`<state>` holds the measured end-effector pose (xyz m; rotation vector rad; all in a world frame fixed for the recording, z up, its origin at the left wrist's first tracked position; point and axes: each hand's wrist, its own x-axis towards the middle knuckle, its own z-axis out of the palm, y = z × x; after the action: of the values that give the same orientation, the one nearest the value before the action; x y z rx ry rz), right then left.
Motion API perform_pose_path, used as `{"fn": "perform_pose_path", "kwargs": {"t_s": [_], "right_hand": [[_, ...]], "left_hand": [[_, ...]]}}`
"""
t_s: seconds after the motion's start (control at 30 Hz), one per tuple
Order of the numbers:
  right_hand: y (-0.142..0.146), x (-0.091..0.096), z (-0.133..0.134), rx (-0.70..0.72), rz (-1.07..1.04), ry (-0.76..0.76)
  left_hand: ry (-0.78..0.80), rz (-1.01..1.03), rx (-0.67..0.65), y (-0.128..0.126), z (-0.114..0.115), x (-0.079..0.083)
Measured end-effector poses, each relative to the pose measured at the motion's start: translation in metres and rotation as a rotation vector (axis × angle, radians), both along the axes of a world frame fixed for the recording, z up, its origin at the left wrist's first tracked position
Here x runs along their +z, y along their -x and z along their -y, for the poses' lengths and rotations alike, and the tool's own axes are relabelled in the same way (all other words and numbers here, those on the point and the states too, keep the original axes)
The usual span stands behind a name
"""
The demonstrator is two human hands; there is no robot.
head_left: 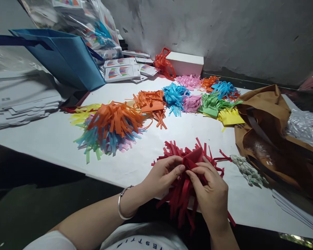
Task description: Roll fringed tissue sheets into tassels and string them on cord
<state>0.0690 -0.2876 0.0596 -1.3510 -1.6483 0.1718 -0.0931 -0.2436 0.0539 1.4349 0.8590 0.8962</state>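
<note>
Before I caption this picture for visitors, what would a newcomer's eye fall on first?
Probably the red fringe, pinched by the left hand and right hand at the near edge of the table. Farther back to the left lies an orange-topped fringe pile; beyond it sits a blue bag.

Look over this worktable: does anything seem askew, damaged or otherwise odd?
The brown bag on the right of the table is slumped and creased, while the blue bag keeps its shape. The grey wall behind has dark blotches, perhaps stains. The red fringed bundle between the left hand and right hand shows nothing plainly amiss.
</note>
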Motion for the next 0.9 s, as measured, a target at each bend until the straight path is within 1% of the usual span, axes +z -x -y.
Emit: {"fn": "perform_pose_path", "kwargs": {"t_s": [0.1, 0.17, 0.23, 0.33, 0.37, 0.4, 0.47, 0.53, 0.6, 0.63, 0.7, 0.77, 0.83, 0.9], "right_hand": [[-0.003, 0.002, -0.001, 0.018, -0.083, 0.081], [-0.005, 0.006, 0.0, 0.024, -0.086, 0.089], [-0.008, 0.012, 0.0, -0.024, 0.007, -0.019], [-0.008, 0.019, 0.0, -0.107, 0.246, -0.259], [-0.008, 0.021, -0.001, -0.108, 0.317, -0.299], [-0.006, 0.021, -0.001, -0.091, 0.38, -0.308], [-0.005, 0.021, -0.002, -0.03, 0.487, -0.281], [-0.006, 0.019, -0.003, 0.006, 0.534, -0.239], [-0.01, 0.019, -0.004, -0.007, 0.49, -0.174], [-0.013, 0.021, -0.004, -0.027, 0.45, -0.132], [-0.017, 0.026, -0.004, -0.074, 0.382, -0.05], [-0.02, 0.032, -0.005, -0.12, 0.334, -0.001], [-0.02, 0.036, -0.005, -0.153, 0.298, 0.032], [-0.018, 0.038, -0.006, -0.165, 0.275, 0.048]], "left_hand": [[-0.183, -0.096, -0.002, 0.001, -0.004, 0.005], [-0.305, -0.209, 0.007, 0.003, -0.007, 0.008], [-0.459, -0.335, 0.02, 0.005, -0.009, 0.01], [-0.725, -0.484, 0.033, 0.006, -0.008, 0.011], [-0.802, -0.516, 0.038, 0.005, -0.007, 0.011], [-0.864, -0.54, 0.047, 0.005, -0.006, 0.011], [-0.955, -0.575, 0.052, 0.004, -0.006, 0.011], [-1.012, -0.591, 0.028, 0.005, -0.008, 0.011], [-1.034, -0.582, 0.018, 0.007, -0.012, 0.01], [-1.04, -0.568, 0.038, 0.008, -0.013, 0.01], [-1.076, -0.536, 0.119, 0.011, -0.015, 0.009], [-1.169, -0.506, 0.175, 0.013, -0.016, 0.01], [-1.279, -0.493, 0.153, 0.013, -0.015, 0.014], [-1.316, -0.548, 0.085, 0.012, -0.014, 0.019]]}}
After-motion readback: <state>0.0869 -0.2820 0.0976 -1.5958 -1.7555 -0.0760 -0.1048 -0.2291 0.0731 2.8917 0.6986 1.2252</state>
